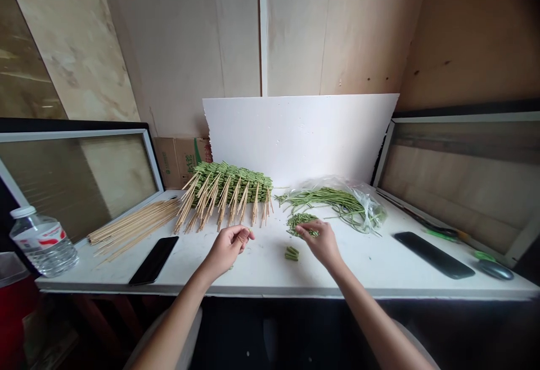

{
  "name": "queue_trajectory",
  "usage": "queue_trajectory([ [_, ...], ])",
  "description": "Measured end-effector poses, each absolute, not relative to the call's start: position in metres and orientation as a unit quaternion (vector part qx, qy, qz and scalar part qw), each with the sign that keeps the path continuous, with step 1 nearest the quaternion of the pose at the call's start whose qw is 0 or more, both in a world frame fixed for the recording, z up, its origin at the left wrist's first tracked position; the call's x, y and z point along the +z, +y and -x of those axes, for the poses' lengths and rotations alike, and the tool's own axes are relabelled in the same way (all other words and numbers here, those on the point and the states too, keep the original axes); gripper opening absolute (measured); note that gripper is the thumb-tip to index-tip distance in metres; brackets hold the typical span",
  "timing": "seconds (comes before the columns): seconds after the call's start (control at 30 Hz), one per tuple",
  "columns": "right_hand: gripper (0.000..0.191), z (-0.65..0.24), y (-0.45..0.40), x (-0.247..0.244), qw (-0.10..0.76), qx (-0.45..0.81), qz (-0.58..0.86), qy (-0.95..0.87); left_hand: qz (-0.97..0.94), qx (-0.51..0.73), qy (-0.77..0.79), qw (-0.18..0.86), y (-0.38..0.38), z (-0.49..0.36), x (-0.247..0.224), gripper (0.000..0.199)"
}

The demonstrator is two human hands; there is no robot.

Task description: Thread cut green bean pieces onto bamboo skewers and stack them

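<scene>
My left hand (231, 248) is closed in a pinch above the white table (253, 280); what it holds, if anything, is too small to name. With fingers pressed together, my right hand (319, 240) reaches over the edge of a pile of short green bean pieces (301, 222); whether a piece is between its fingertips is hidden. A few cut pieces (291, 253) lie together between my hands. Behind the left hand, many bean-laden skewers (234, 184) are stacked, their bare stick ends pointing toward me. Long green beans (333, 198) lie in a clear plastic bag (373, 210) at the back right.
Bare wooden sticks (137, 224), a black phone (154, 260) and a water bottle (42, 240) are on the left. A dark flat object (434, 255) and a mouse (495, 269) lie right. A white board (299, 136) stands behind.
</scene>
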State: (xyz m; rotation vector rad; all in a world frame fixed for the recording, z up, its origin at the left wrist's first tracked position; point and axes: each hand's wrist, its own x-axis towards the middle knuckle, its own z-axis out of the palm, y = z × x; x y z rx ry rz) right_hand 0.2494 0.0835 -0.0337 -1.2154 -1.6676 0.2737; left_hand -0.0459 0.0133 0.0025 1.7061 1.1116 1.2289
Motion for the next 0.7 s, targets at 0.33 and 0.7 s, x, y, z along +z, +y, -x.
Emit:
queue_trajectory([
  [0.33,0.055,-0.242,0.095,-0.082,0.374,0.109,0.568,-0.725,-0.704,0.413,0.475,0.329,0.015,0.041,-0.012,0.052],
  [0.7,0.049,-0.222,0.057,-0.023,0.407,0.306,0.393,-0.766,-0.66,0.451,0.445,0.403,0.006,0.022,-0.003,0.042],
])
